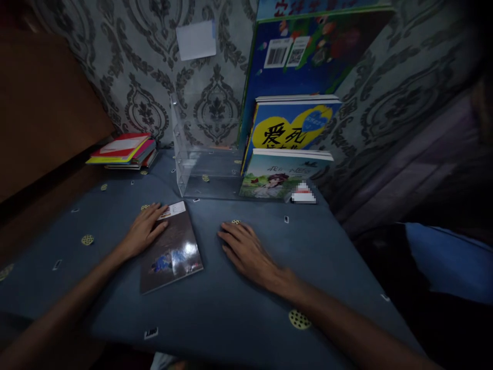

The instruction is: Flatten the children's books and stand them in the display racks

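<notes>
Wall: damask wallpaper (150, 82) in grey covers the background. Below it, a blue-grey tablecloth (231, 318) printed with yellow dotted shapes covers the work surface.

Container: a clear acrylic book rack (181, 172), stepped in tiers, stands on the cloth near the wall. The wallpaper and cloth show through its left part; its contents stand at the right, rising tier by tier toward the back.

Contents, in order of size: a large dark-blue book (292, 77) near the back, bearing a barcode label (277, 53) and a QR-code label (298, 51), with the lower edge of a light-blue cover (327, 6) visible above it; a blue book with yellow hearts (271, 126) in the middle; a pale green picture book (269, 177) in front, its cover showing a dark-haired figure.

A dark-covered book (173, 239) lies flat on the cloth before the rack, near its left end, with glare on the lower cover. A stack of books and booklets (127, 151), red and yellow uppermost, lies at the far left.

The left hand (148, 228) is open, fingers spread over the dark-covered book's upper left edge. The right hand (246, 252) is open and palm down, fingers slightly bent, apart from that book and holding nothing.

A white paper (196, 41) is on the wall. A small pixelated object (304, 193), unidentifiable, sits beside the picture book.
</notes>
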Available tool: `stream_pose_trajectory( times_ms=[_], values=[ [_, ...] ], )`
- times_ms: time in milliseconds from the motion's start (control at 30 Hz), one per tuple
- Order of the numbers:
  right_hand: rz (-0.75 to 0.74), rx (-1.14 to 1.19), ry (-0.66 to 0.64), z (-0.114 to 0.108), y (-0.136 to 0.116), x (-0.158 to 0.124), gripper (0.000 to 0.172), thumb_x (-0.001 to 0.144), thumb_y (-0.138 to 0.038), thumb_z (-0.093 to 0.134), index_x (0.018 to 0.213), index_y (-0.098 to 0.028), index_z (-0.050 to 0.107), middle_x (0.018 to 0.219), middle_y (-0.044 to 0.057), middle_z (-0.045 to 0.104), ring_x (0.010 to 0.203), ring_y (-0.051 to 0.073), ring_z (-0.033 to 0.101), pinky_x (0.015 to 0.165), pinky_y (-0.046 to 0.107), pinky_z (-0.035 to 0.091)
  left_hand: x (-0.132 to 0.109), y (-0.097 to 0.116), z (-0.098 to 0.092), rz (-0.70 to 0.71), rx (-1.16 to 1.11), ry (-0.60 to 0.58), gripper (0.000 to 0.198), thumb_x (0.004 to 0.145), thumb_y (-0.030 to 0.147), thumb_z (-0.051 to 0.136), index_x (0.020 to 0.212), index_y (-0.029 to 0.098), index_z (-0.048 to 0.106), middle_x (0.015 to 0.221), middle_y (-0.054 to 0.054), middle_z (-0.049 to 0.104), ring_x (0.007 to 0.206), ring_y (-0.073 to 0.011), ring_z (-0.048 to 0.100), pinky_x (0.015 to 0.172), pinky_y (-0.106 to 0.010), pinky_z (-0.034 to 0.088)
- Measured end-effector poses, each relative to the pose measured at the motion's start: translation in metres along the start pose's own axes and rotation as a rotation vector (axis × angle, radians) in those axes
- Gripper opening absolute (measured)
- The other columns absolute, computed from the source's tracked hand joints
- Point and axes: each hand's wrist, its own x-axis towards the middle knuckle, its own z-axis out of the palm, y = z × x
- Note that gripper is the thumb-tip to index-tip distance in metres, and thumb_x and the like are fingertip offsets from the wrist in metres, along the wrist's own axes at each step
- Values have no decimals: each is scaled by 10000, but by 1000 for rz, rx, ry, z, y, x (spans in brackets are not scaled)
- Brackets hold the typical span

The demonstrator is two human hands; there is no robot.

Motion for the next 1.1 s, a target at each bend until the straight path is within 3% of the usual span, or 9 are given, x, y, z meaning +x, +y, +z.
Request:
stream_pose_trajectory(
  times_ms=[167,433,567,733,900,1000,1100],
  values=[
    [88,-32,24,2,16,-10,359,1017,-190,450,1314,-189,651,1364,166,663,1307,287,592,1126,568,430,1,46,6,112,-43,-18,559,1022,470,419,1530,241,456,1623,-96,425,1522,-287,359,1235,-531,321],
    [236,-44,76,-14,36,-23,407,1015,-160,374,1327,-180,634,1332,151,681,1265,281,608,1074,520,470,27,128,34,287,-158,7,535,1026,468,470,1506,233,477,1617,-132,426,1525,-274,357,1240,-541,308],
    [351,-70,123,-23,47,-30,385,1022,-207,379,1290,-166,652,1299,162,690,1216,302,626,1038,505,494,40,157,43,320,-183,-4,538,1027,471,465,1508,228,471,1617,-143,423,1529,-278,348,1244,-544,293],
    [394,-83,179,-28,47,-32,348,1023,-263,427,1270,-151,645,1280,174,688,1192,325,627,1012,517,508,46,169,42,374,-226,-5,546,1035,479,433,1510,211,443,1605,-144,441,1532,-258,344,1245,-523,295],
    [180,-72,180,-29,33,-27,317,1025,-215,431,1207,-166,686,1301,148,698,1254,288,612,1072,515,481,31,168,26,356,-38,135,348,1037,372,432,1233,163,629,1396,-174,628,1340,-315,558,1155,-576,404],
    [76,-39,111,-28,23,-20,361,1038,-186,405,1296,-176,658,1357,130,683,1348,265,568,1169,546,404,19,167,20,385,66,146,303,1036,298,410,1149,158,654,1248,-175,696,1204,-297,639,1039,-499,526],
    [17,18,-48,-26,13,-10,468,1035,-146,364,1478,-158,512,1529,137,546,1482,236,431,1228,525,353,13,167,21,408,114,144,309,1028,247,403,1229,163,622,1324,-175,665,1248,-287,629,981,-439,575]
  ],
)
